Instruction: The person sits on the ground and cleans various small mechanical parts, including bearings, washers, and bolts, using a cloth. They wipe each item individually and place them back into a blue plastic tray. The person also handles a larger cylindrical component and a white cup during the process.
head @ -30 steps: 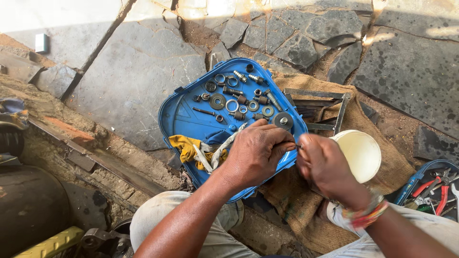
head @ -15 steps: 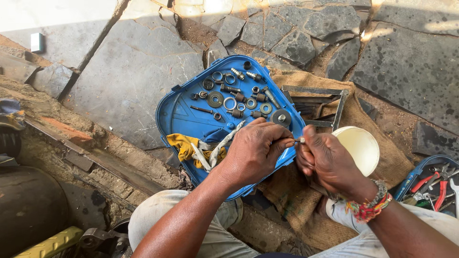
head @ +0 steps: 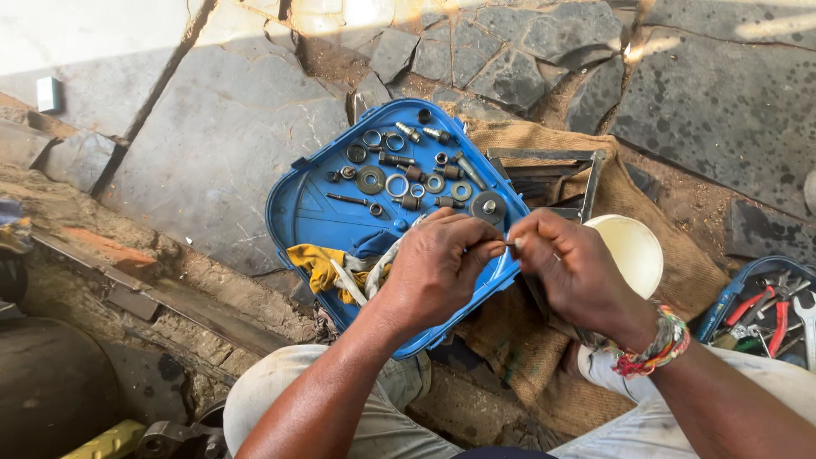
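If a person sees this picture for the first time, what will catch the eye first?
Probably the blue tray in the middle, on the stone floor, with bolts, washers and rings spread over its far half and a yellow rag at its near end. Just over its near right edge, the left hand and right hand meet, pinching a tiny part between them. A white bowl sits on sacking to the right.
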